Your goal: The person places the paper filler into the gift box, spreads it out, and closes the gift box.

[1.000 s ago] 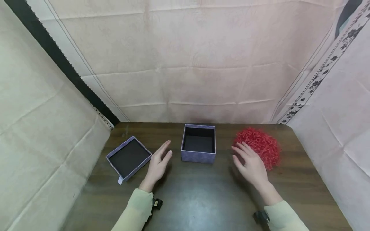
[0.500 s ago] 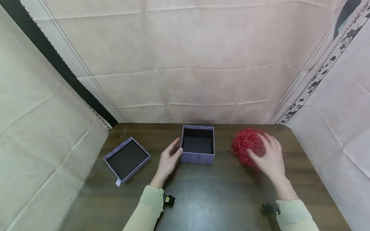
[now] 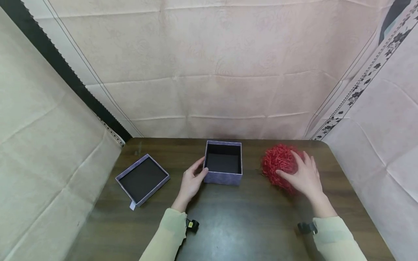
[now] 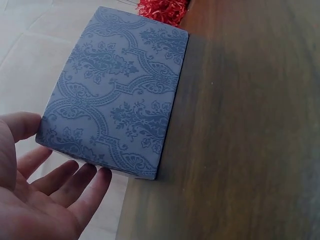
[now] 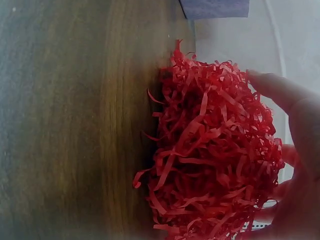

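While the left hand (image 3: 190, 183) touches the lavender box (image 3: 223, 178) with relaxed fingers along its left wall and the thumb at its near left corner, the right hand (image 3: 307, 179) is curved round the heap of red paper shreds (image 3: 277, 163), thumb and fingers spread to either side of it. The box stands upright near the middle of the worktop's (image 3: 235, 224) far edge, its dark inside facing up; the left wrist view shows a scrolling floral pattern on its near wall. The shreds lie towards the far right corner, well apart from the box. Towards the left edge, near the far left corner, rests a shallow lid (image 3: 143, 179), set askew with its black inside upward and a pale tab (image 3: 132, 205) at its near corner.
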The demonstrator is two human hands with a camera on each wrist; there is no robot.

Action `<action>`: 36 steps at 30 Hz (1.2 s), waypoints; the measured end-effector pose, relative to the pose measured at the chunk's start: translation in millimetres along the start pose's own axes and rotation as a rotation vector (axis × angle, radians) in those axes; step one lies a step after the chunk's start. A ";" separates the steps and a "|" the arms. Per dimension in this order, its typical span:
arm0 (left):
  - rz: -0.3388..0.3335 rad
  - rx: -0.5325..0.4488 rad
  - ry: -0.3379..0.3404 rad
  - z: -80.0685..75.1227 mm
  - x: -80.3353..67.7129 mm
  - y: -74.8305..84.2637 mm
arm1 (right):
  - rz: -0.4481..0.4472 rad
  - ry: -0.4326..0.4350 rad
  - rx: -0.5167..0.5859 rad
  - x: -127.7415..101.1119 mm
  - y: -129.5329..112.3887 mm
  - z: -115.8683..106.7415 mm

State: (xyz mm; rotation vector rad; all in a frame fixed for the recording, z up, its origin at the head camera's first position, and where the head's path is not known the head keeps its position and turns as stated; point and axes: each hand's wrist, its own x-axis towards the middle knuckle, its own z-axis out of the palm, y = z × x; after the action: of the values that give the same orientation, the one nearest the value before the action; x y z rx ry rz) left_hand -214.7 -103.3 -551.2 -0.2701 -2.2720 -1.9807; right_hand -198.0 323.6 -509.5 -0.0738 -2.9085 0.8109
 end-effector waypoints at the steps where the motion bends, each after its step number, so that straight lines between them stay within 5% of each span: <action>1: -0.002 0.002 -0.003 -0.2 0.5 -0.5 | 0.001 -0.007 -0.003 0.8 0.3 0.1; 17: -0.012 0.007 -0.011 -1.5 0.8 -0.5 | 0.007 -0.091 -0.063 5.2 2.5 2.2; 21: -0.016 -0.002 0.005 0.4 -3.0 18.6 | 0.015 -0.092 -0.056 5.5 3.3 1.7; 24: -0.027 -0.007 0.020 2.0 -6.1 31.6 | 0.030 -0.078 -0.043 5.0 3.7 0.0; 32: -0.032 -0.018 0.025 3.0 -5.7 29.1 | 0.009 0.034 -0.018 -4.4 2.8 -1.2; 36: -0.035 -0.014 0.025 2.9 -6.5 28.9 | -0.003 -0.002 -0.046 -11.9 3.3 4.9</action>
State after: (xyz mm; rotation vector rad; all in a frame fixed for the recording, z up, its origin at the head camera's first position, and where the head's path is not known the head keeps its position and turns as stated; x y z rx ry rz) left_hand -202.2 -97.0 -524.9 -0.2072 -2.2634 -2.0057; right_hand -186.8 323.0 -516.5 -0.0727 -2.9285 0.7436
